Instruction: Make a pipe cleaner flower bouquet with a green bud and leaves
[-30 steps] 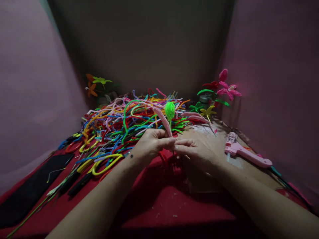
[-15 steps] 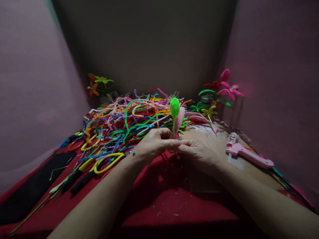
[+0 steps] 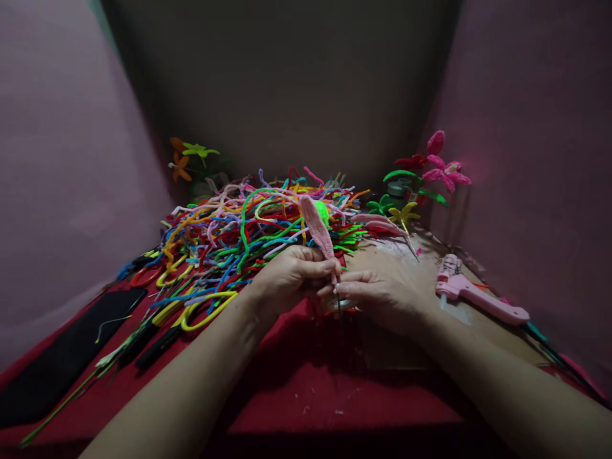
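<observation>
Between my two hands stands a pipe-cleaner flower with a fuzzy bright green head [image 3: 322, 214] and a long pink petal [image 3: 316, 226] in front of it. My left hand [image 3: 297, 271] pinches the base of the petal between thumb and fingers. Just below and to the right, my right hand [image 3: 375, 294] has its fingertips closed on the thin dark stem [image 3: 340, 307]. The lower end of the stem is dim against the red cloth. Other pink petals [image 3: 377, 223] lie behind my right hand.
A heap of colourful pipe cleaners [image 3: 229, 223] fills the back left. Yellow-handled scissors [image 3: 208, 312] and a black flat piece [image 3: 71, 357] lie at left. A pink glue gun [image 3: 482, 296] rests on the board [image 3: 406, 268] at right. Finished flowers [image 3: 447, 171] stand behind.
The flower has turned, so the pink petal now faces me and partly covers the green head. It tilts to the left. The fingers of both hands have shifted around the stem.
</observation>
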Tool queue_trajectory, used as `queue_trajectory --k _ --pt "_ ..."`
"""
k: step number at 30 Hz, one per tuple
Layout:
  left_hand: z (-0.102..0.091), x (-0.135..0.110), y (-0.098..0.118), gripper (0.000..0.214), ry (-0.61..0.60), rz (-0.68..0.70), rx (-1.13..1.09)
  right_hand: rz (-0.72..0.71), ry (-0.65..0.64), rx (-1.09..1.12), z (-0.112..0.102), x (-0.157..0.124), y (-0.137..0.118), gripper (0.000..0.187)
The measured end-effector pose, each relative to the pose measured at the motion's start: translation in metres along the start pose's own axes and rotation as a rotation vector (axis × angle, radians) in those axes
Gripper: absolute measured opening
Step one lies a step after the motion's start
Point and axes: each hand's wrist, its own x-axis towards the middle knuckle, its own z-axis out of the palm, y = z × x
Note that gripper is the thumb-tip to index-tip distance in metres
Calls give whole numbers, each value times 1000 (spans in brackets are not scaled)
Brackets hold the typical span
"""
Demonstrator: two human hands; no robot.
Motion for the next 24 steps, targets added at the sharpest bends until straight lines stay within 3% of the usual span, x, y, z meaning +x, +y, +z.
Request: queue_trajectory --k 6,12,15,20,24 --pt "-1 0 0 26 16 39 -19 -78 53 -83 4 -2 -4 22" --pt "2 0 1 21 130 70 275 -84 96 -94 8 -3 -6 21" --pt "2 -2 1 20 107 62 290 -38 66 -64 7 -2 -4 24" --pt "-1 -5 1 20 -52 82 241 -28 -46 -26 8 -2 -4 29" --pt "2 -4 3 18 38 115 322 -85 -3 -41 9 -2 -4 29"
